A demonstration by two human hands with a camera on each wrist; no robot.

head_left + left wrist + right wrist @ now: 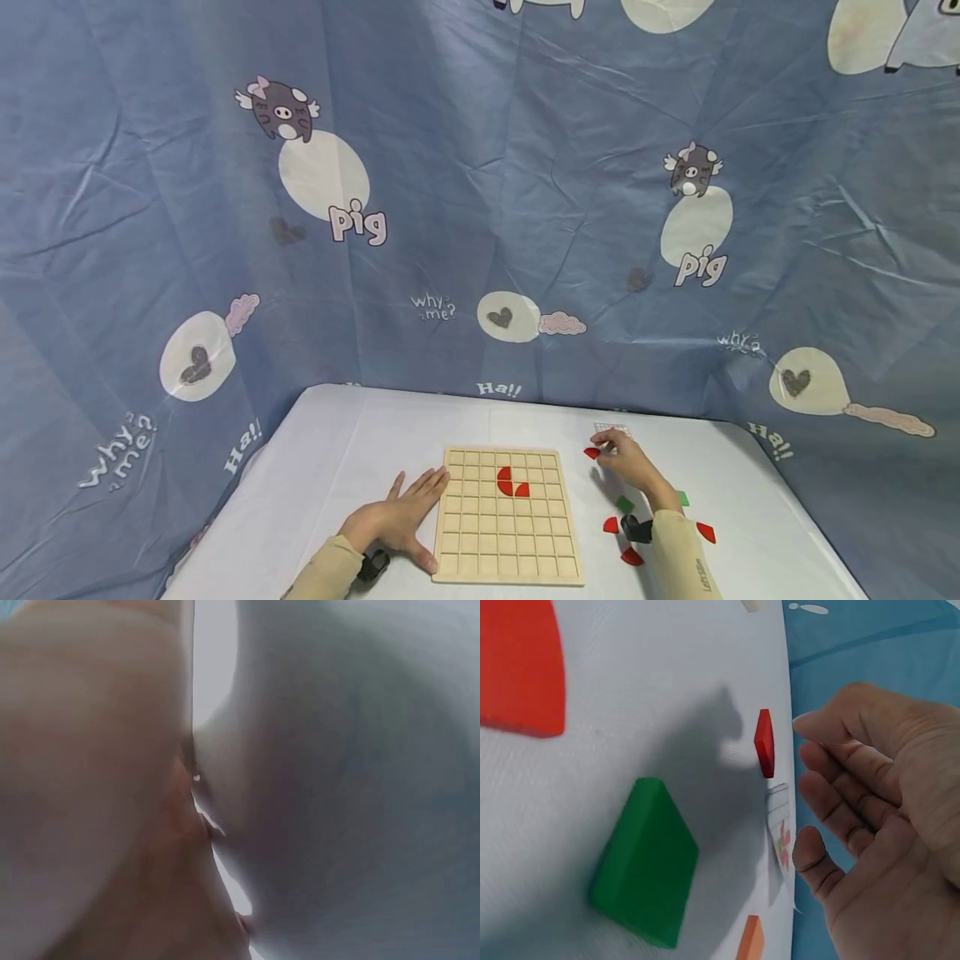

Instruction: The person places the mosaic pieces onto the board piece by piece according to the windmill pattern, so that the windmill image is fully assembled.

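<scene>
My left hand (397, 518) lies spread at the left edge of a wooden grid board (487, 546), fingertips and thumb touching its rim. Three red quarter-round pieces (506, 488) sit in the board's upper cells. To the right of the board, my right hand (628, 462) hovers by a loose red piece (591, 452). In the right wrist view its fingers are loosely bent with nothing between them, and that red piece (765, 744) lies on the table apart from the fingertips. The left wrist view is mostly blurred skin and shadow.
A small printed grid card (606, 427) lies beyond my right hand. Around the right forearm are a green square piece (625, 504), another green piece (683, 498) and red pieces (632, 557). An orange piece (751, 941) shows in the right wrist view. A patterned blue cloth (480, 208) hangs behind the white table.
</scene>
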